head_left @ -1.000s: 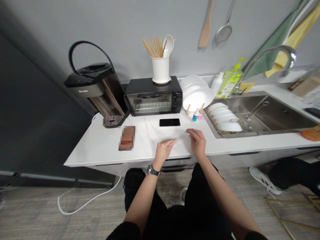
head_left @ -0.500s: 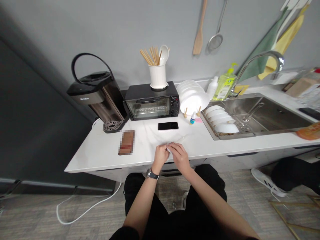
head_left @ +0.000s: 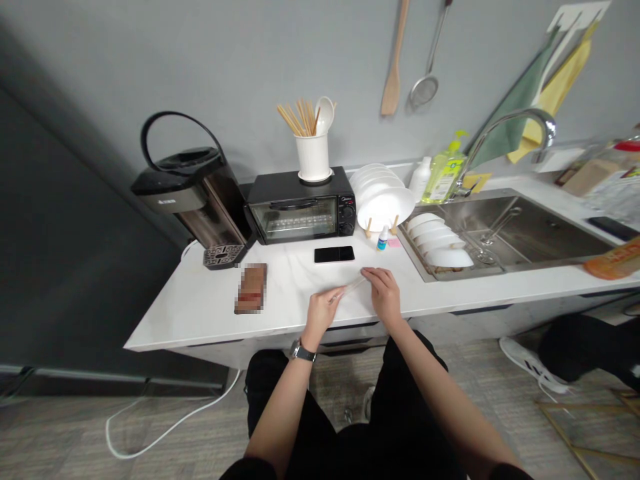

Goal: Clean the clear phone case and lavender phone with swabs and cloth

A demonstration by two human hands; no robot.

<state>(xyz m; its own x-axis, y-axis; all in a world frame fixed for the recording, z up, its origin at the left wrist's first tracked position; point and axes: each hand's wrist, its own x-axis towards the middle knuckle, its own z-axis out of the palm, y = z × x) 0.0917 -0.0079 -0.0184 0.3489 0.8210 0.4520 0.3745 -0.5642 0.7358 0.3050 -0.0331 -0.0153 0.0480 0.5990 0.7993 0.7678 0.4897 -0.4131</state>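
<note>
Left hand [head_left: 321,311] clamps fingers at eight o'clock on a thin transparent plastic-looking strip [head_left: 354,285], right hand [head_left: 385,292] at two. It is already stretched, not yet released.

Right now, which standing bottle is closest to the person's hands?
The small white-and-blue bottle, beside the pink note and just beyond the right hand. The larger white bottle and yellow-green pump bottle both stand farther back.

up there on the wearer's head, a single camera is peering forward and down over both forearms [head_left: 283,400], catching the bench [head_left: 195,310] near below and the grey wall [head_left: 240,53] rising behind it.
</note>
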